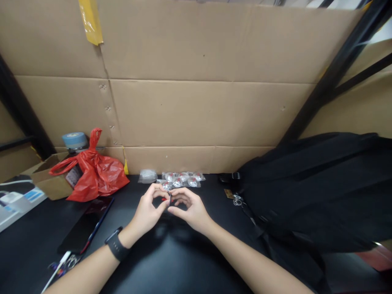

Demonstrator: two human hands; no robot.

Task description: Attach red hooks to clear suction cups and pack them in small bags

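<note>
My left hand (150, 209) and my right hand (188, 209) meet over the black table (171, 261), fingertips pinched together on a small object (169, 200) with a red spot, too small to name. A black watch sits on my left wrist. Just beyond my fingers lie several small clear packets (182, 179) with white and red contents, and one more clear packet (147, 176) to their left.
A red plastic bag (93, 171) leans on a small cardboard box (50, 179) with a blue-capped jar (75, 141) at left. A dark phone (85, 224) lies near my left forearm. A black bag or garment (318, 192) fills the right. Cardboard wall (196, 102) behind.
</note>
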